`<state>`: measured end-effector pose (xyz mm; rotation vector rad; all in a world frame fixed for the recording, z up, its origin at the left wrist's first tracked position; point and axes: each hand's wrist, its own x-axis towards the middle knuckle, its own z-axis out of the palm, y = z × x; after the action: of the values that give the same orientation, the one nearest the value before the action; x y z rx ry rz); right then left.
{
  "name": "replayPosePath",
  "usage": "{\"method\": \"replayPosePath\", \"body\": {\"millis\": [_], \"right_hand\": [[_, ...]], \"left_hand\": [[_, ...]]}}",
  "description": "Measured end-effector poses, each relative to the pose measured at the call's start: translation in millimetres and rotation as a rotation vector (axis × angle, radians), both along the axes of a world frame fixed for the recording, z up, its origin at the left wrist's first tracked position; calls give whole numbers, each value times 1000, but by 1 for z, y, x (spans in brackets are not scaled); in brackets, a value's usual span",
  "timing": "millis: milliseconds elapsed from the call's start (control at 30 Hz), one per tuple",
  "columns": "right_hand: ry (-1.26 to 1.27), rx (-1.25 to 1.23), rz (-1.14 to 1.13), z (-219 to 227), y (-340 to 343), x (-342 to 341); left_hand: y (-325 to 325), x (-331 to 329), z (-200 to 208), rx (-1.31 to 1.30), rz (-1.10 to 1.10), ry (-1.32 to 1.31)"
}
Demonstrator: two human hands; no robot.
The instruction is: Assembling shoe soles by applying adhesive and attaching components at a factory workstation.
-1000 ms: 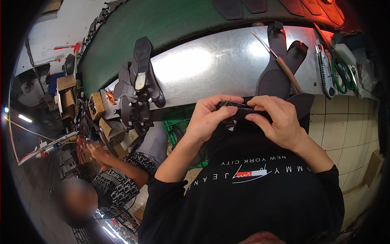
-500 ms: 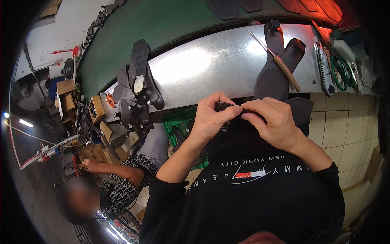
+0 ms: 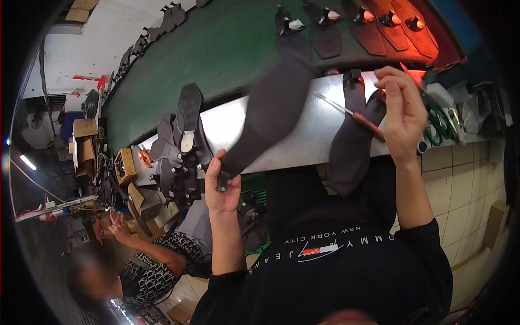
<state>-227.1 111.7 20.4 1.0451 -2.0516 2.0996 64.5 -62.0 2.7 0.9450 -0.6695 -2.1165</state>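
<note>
My left hand is closed on the narrow heel end of a dark brown shoe sole. The sole's broad part is tilted up over the metal bench and blurred by motion. Lifted above the bench's right part, my right hand has loosely bent fingers with nothing visible in them. Beside it an awl with a wooden handle lies across another dark sole with a small block heel. That sole's wide end reaches past the near bench edge towards my lap. A further sole lies partly under it.
Several heeled soles line the green surface at the back, some under red light. More soles are piled at the left. Green-handled scissors lie at the right. Another person sits at the lower left, near a green crate.
My hands were together at my chest and have moved apart. The left has swung the sole up over the bench; the right has risen to the right. My view has shifted.
</note>
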Motion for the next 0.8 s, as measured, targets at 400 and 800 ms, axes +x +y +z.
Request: {"method": "replayPosePath", "body": {"millis": [400, 800], "right_hand": [[332, 358, 34, -59, 1, 23], [-739, 326, 898, -55, 17, 110]], "left_hand": [[20, -32, -37, 595, -147, 240], [64, -83, -22, 682, -191, 126]]}}
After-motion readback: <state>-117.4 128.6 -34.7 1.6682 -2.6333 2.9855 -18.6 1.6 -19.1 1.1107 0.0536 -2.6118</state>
